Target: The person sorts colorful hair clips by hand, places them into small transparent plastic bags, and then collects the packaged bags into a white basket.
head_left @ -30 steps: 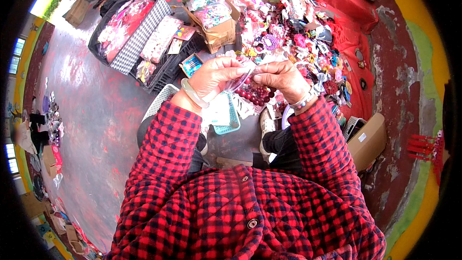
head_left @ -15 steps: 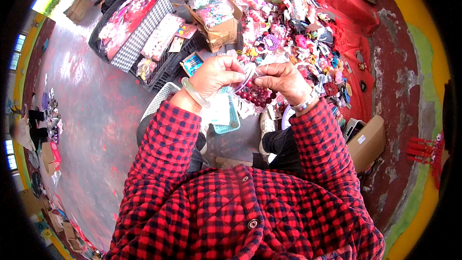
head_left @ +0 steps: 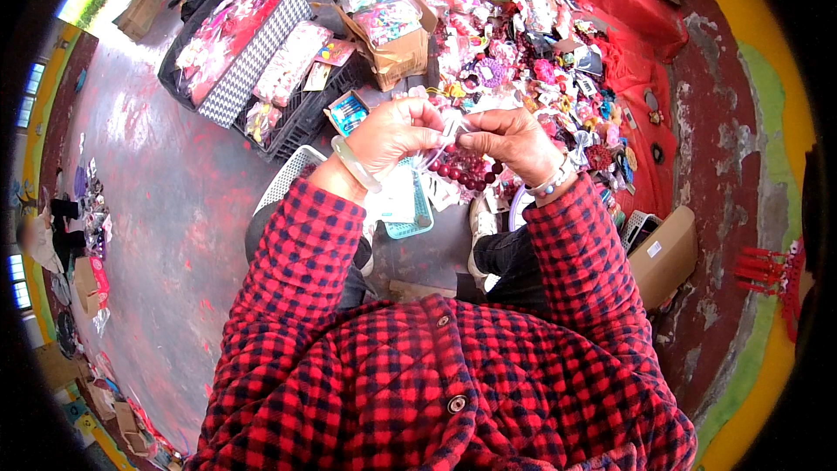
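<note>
In front of me my left hand (head_left: 397,138) and my right hand (head_left: 513,145) are raised close together, both with thumb and fingers pinched. A small white strip (head_left: 451,126), perhaps a tag or a bit of plastic, stands between the fingertips, pinched by my left hand. Just below hangs a loop of dark red beads (head_left: 467,178), beside my right fingers, which seem to grip its upper end. The exact grip point is hidden by the fingers. A pale bangle (head_left: 353,164) circles my left wrist, and a beaded bracelet (head_left: 554,178) my right.
Beneath my hands stands a teal basket (head_left: 422,216) with white cards in it. Heaped hair ornaments and trinkets (head_left: 545,74) cover the red cloth ahead. A cardboard box (head_left: 397,57) of bagged goods, a black crate (head_left: 292,126) and a houndstooth-sided case (head_left: 253,57) stand to the left.
My right fingers have shifted slightly at the pinch, and the white strip shows more clearly between the fingertips. The bead loop hangs a little differently. Both hands stay in nearly the same place.
</note>
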Demonstrator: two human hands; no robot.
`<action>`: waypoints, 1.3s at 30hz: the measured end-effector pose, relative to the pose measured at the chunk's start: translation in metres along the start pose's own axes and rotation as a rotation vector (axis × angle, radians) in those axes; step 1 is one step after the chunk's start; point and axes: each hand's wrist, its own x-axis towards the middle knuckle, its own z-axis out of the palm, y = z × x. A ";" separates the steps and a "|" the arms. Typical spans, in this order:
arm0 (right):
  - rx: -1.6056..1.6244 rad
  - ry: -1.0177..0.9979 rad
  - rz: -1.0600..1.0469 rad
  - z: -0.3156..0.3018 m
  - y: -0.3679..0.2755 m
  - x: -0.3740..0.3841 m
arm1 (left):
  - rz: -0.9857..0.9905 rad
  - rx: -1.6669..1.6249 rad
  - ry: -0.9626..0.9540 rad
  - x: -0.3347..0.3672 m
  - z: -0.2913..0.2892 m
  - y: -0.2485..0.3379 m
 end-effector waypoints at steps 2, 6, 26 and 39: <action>-0.005 -0.013 0.008 0.001 0.001 0.001 | -0.028 -0.018 0.036 0.002 0.000 -0.004; -0.038 0.014 0.017 0.003 0.007 0.004 | -0.005 0.038 0.095 0.007 -0.002 -0.012; -0.112 0.066 -0.019 0.004 0.000 0.004 | 0.133 0.326 0.191 0.003 0.006 -0.003; 0.022 0.083 -0.066 0.004 0.004 0.004 | 0.036 0.205 0.059 -0.001 0.009 0.009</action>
